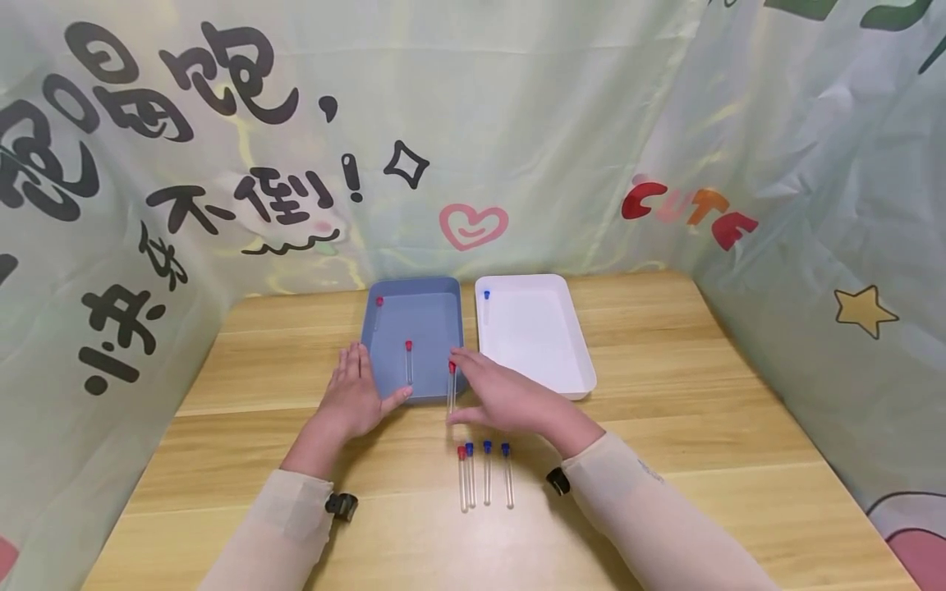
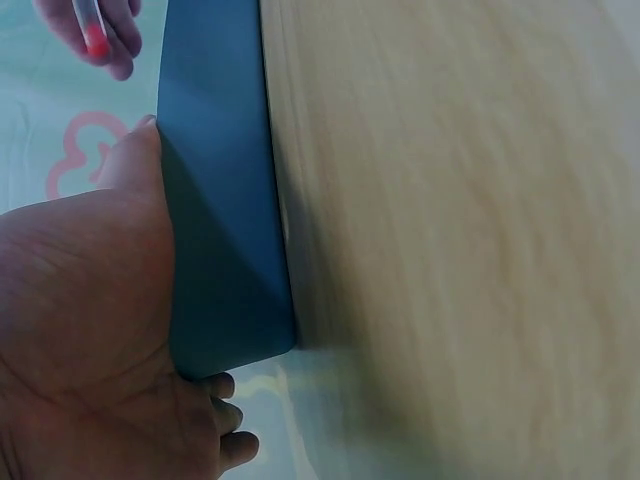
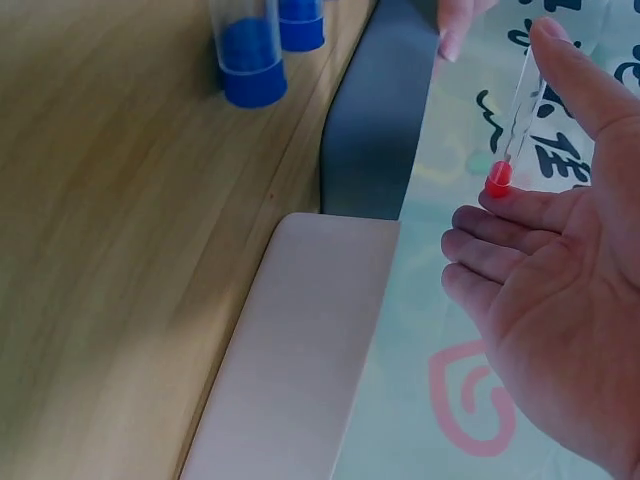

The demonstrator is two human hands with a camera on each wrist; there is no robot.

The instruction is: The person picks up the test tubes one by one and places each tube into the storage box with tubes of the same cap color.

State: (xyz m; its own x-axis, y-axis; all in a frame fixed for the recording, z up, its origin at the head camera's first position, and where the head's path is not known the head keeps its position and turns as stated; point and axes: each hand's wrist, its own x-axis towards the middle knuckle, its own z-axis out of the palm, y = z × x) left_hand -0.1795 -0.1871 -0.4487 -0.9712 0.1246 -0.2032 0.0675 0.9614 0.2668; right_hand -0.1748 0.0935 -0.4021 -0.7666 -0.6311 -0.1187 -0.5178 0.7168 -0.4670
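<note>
My right hand (image 1: 510, 398) pinches a red-capped test tube (image 1: 452, 390) lengthwise between thumb and fingers, above the front right corner of the blue tray (image 1: 436, 308). In the right wrist view, the tube's red cap (image 3: 498, 178) meets a fingertip and its other end is at the thumb. Against the tray's front left corner lies my left hand (image 1: 355, 402), fingers straight along the left side and thumb at the front wall. Inside the blue tray are two red-capped tubes, one near the middle (image 1: 409, 361) and one at the back left (image 1: 379, 312).
A white tray (image 1: 528, 336) stands right of the blue one, with a blue-capped tube (image 1: 486, 305) at its back left. In front, on the wooden table (image 1: 665, 492), lie a red-capped tube (image 1: 463, 484) and three blue-capped tubes (image 1: 487, 476). Printed cloth (image 1: 562, 148) encloses the table.
</note>
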